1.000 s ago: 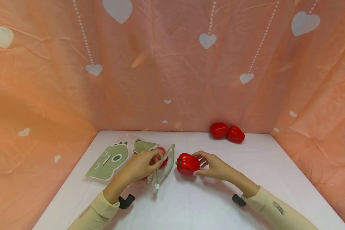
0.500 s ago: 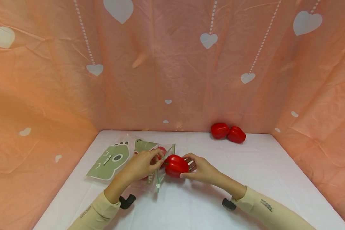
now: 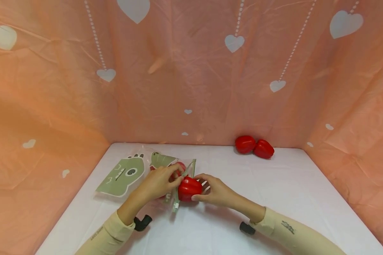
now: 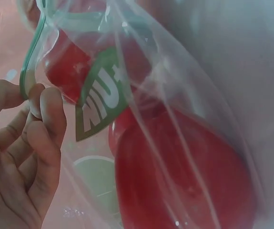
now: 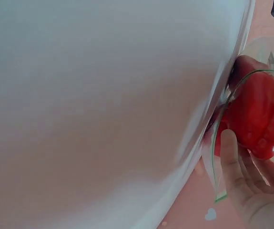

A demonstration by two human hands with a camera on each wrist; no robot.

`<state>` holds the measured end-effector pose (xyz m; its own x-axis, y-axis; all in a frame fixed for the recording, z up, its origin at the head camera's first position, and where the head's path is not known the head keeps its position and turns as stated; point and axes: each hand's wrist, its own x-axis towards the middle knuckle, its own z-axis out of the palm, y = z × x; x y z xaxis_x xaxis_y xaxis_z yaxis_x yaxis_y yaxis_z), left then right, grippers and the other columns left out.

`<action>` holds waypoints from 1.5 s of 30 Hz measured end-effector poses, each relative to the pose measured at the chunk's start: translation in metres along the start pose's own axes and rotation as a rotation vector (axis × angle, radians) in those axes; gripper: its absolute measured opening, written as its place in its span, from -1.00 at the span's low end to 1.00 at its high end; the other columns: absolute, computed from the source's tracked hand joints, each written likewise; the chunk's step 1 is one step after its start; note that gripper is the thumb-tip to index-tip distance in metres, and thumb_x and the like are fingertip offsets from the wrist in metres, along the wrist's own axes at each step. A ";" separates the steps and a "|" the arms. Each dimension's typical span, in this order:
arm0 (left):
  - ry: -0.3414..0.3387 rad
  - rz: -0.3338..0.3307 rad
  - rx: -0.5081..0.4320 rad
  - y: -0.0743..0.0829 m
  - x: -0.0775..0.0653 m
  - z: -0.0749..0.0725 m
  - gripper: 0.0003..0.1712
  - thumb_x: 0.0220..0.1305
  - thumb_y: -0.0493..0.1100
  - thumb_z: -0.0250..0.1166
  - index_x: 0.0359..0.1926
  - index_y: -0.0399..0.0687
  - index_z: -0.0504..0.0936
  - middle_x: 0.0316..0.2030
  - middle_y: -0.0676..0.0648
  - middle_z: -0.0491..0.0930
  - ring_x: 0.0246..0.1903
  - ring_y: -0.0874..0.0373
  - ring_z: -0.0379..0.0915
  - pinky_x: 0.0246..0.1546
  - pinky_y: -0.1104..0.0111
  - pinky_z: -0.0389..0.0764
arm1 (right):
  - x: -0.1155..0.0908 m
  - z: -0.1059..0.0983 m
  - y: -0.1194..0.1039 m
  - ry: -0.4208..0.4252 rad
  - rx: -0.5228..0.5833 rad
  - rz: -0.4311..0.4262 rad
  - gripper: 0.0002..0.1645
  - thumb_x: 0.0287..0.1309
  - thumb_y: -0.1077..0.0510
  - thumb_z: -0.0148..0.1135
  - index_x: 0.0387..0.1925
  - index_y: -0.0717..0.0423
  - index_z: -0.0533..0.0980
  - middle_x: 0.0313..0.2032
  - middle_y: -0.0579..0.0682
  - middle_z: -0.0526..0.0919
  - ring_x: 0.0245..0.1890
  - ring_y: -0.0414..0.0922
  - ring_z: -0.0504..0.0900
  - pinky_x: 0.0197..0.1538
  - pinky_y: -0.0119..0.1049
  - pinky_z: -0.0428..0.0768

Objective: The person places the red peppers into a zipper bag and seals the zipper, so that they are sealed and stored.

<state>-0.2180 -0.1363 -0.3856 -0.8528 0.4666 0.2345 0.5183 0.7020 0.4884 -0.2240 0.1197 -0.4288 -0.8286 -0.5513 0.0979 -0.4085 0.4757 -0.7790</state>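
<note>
A clear zip bag (image 3: 122,179) with green monster prints lies on the left of the table, its green-edged mouth facing right. My left hand (image 3: 159,182) pinches the upper edge of that mouth between thumb and fingers. Inside the bag are red bell peppers (image 4: 189,171), seen through the plastic in the left wrist view. My right hand (image 3: 218,191) grips another red bell pepper (image 3: 189,189) from its right side. That pepper sits at the bag's mouth, its left end within the green rim in the right wrist view. Its stem is hidden.
Two more red bell peppers (image 3: 245,144) rest side by side at the back right of the white table (image 3: 306,198). Orange-pink cloth (image 3: 204,88) with white hearts hangs behind and at both sides. A white slider (image 3: 176,205) sits on the bag's zip.
My right hand has carried the pepper leftward, from the open table to the mouth of the bag. The left hand keeps its pinch on the bag's edge, nearly still.
</note>
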 end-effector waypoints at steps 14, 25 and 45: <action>0.011 0.047 0.021 0.006 0.002 0.002 -0.84 0.44 -0.13 0.39 -0.02 0.08 0.65 -0.47 0.24 0.63 -0.56 0.36 0.44 -0.53 0.39 0.50 | 0.006 0.011 -0.003 -0.013 0.092 0.021 -0.25 0.14 0.17 0.65 0.29 0.31 0.51 0.02 0.11 0.68 -0.16 -0.11 0.70 -0.08 -0.39 0.70; 0.021 0.024 0.042 0.010 0.000 0.003 -0.85 0.42 -0.13 0.42 -0.05 0.12 0.66 -0.44 0.28 0.62 -0.46 0.35 0.52 -0.40 0.37 0.57 | -0.002 0.023 -0.010 0.002 0.300 0.149 -0.26 0.17 0.33 0.56 0.32 0.38 0.43 0.09 0.18 0.65 0.01 0.03 0.73 0.10 -0.15 0.73; 0.058 0.025 0.087 0.016 0.000 0.001 -0.88 0.40 -0.13 0.45 -0.12 0.10 0.66 -0.50 0.26 0.56 -0.55 0.32 0.39 -0.50 0.41 0.49 | -0.010 0.051 -0.024 0.154 0.617 0.238 -0.33 0.20 0.31 0.49 0.30 0.33 0.45 0.10 0.17 0.68 0.03 -0.08 0.73 0.00 -0.31 0.70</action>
<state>-0.2094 -0.1248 -0.3786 -0.8406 0.4540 0.2953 0.5406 0.7360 0.4074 -0.1864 0.0793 -0.4424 -0.9328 -0.3540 -0.0683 0.0471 0.0681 -0.9966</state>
